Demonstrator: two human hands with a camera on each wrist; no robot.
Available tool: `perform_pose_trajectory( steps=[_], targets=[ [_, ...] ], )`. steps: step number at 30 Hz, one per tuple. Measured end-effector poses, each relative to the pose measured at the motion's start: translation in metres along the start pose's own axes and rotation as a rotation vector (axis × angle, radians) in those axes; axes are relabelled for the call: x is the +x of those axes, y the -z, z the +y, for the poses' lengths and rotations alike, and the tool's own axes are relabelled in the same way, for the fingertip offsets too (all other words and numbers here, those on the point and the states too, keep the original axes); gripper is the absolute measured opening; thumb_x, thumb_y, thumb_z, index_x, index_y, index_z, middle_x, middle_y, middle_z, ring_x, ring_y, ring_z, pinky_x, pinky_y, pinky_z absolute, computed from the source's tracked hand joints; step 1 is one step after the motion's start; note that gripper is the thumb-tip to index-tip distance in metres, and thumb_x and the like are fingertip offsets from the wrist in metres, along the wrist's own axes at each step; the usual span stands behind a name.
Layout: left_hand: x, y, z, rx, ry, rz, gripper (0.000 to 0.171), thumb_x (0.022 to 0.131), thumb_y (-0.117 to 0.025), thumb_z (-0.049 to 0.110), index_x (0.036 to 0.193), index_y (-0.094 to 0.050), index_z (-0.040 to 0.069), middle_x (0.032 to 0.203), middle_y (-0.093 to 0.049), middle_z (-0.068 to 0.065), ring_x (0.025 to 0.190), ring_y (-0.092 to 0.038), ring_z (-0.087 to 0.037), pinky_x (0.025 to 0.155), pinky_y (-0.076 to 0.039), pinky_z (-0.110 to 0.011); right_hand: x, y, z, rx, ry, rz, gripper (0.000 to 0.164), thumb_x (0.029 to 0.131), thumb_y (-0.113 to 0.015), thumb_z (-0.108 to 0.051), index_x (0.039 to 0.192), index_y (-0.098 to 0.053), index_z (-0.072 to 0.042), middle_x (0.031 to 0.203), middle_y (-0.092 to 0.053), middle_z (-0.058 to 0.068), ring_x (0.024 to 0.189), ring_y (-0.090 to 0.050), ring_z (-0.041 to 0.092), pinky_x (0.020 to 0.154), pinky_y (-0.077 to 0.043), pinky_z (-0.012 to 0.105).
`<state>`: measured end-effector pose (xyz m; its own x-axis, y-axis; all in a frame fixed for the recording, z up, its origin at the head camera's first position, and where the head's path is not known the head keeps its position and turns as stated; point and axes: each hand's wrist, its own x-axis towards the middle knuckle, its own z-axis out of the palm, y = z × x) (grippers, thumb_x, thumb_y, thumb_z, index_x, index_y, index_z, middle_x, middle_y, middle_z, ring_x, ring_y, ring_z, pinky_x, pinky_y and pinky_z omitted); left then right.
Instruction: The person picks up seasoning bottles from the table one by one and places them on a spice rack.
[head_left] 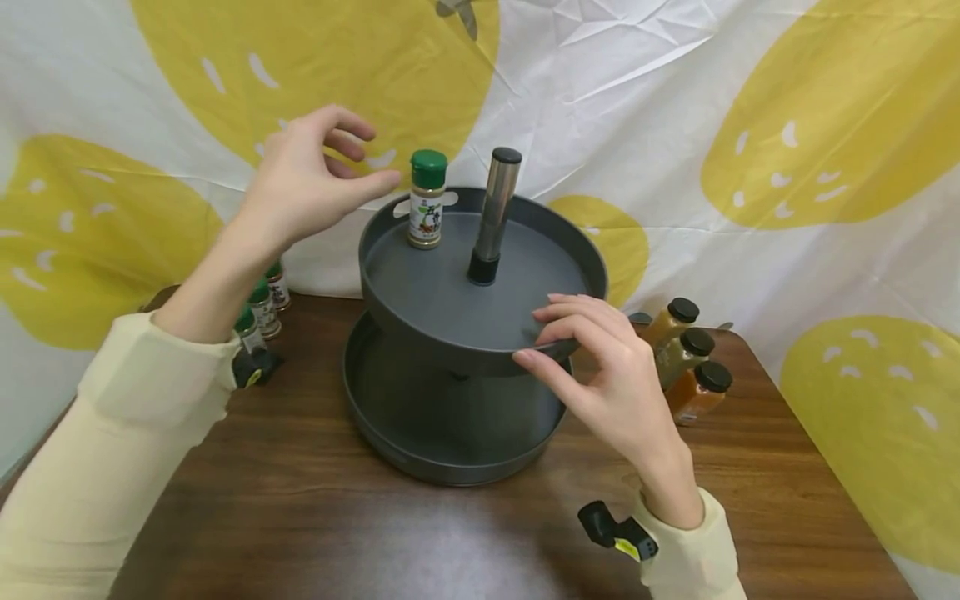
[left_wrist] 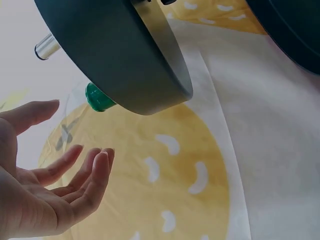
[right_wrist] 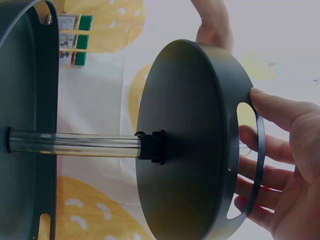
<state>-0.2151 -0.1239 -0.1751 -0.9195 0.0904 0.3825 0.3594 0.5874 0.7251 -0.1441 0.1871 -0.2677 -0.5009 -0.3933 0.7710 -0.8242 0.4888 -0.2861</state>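
Note:
A dark grey two-tier round rack stands on the table; its upper tray (head_left: 420,292) is set above a wider-looking lower tray (head_left: 450,467) on a metal post (head_left: 495,200). On the upper tray, at the back left, stands a spice bottle (head_left: 426,212) with a green cap, upright. My left hand (head_left: 307,179) hovers left of that bottle, fingers loosely bent and apart from it, holding nothing. With thumb outside and fingers inside, my right hand (head_left: 611,375) grips the upper tray's front-right rim at a handle slot (right_wrist: 245,120).
At the left, several green-capped spice bottles (head_left: 264,310) stand in a row, partly behind my left forearm. Black-capped bottles (head_left: 697,392) line the right side. The wooden table (head_left: 300,517) meets a patterned cloth (head_left: 630,108) at the back.

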Motion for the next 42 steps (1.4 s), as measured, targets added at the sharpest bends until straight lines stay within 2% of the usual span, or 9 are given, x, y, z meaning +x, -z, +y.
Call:
perform_pose_trajectory(
  steps=[5, 14, 21, 31, 42],
  targets=[
    [-0.004, 0.003, -0.006, 0.005, 0.007, 0.017, 0.058, 0.09, -0.074, 0.036, 0.136, -0.056, 0.006, 0.128, -0.059, -0.017, 0.112, -0.06, -0.032, 0.09, -0.048, -0.045, 0.001, -0.001, 0.0, -0.002, 0.015, 0.004, 0.04, 0.095, -0.069, -0.046, 0.086, -0.07, -0.007, 0.106, -0.072, 0.01, 0.116, -0.062, 0.033, 0.106, -0.042, 0.04],
    [-0.009, 0.008, -0.021, -0.004, 0.06, 0.013, 0.058, 0.09, -0.075, 0.037, 0.135, -0.057, 0.006, 0.13, -0.057, -0.018, 0.114, -0.057, -0.033, 0.095, -0.046, -0.049, 0.003, -0.001, 0.002, -0.01, 0.031, 0.011, 0.039, 0.095, -0.069, -0.045, 0.085, -0.07, -0.007, 0.105, -0.072, 0.01, 0.115, -0.063, 0.034, 0.106, -0.042, 0.04],
    [-0.014, 0.011, -0.036, 0.0, 0.094, 0.015, 0.06, 0.089, -0.075, 0.04, 0.135, -0.057, 0.006, 0.129, -0.057, -0.018, 0.113, -0.058, -0.034, 0.092, -0.046, -0.048, 0.002, -0.001, 0.002, -0.013, 0.031, 0.009, 0.039, 0.095, -0.069, -0.045, 0.085, -0.07, -0.007, 0.105, -0.072, 0.01, 0.115, -0.062, 0.033, 0.106, -0.042, 0.04],
    [-0.022, 0.012, -0.053, 0.029, 0.095, 0.004, 0.06, 0.09, -0.073, 0.041, 0.135, -0.057, 0.005, 0.129, -0.056, -0.021, 0.114, -0.057, -0.038, 0.092, -0.046, -0.053, 0.002, -0.001, 0.002, -0.014, 0.028, 0.01, 0.04, 0.095, -0.069, -0.046, 0.085, -0.07, -0.007, 0.106, -0.072, 0.01, 0.116, -0.062, 0.033, 0.106, -0.042, 0.04],
    [-0.04, 0.012, -0.085, 0.079, 0.15, 0.011, 0.063, 0.09, -0.074, 0.045, 0.134, -0.056, 0.004, 0.129, -0.055, -0.024, 0.116, -0.054, -0.041, 0.094, -0.044, -0.055, 0.002, -0.001, 0.002, -0.007, 0.036, 0.013, 0.039, 0.095, -0.069, -0.044, 0.085, -0.07, -0.007, 0.105, -0.072, 0.011, 0.116, -0.062, 0.034, 0.106, -0.042, 0.04]
  ],
)
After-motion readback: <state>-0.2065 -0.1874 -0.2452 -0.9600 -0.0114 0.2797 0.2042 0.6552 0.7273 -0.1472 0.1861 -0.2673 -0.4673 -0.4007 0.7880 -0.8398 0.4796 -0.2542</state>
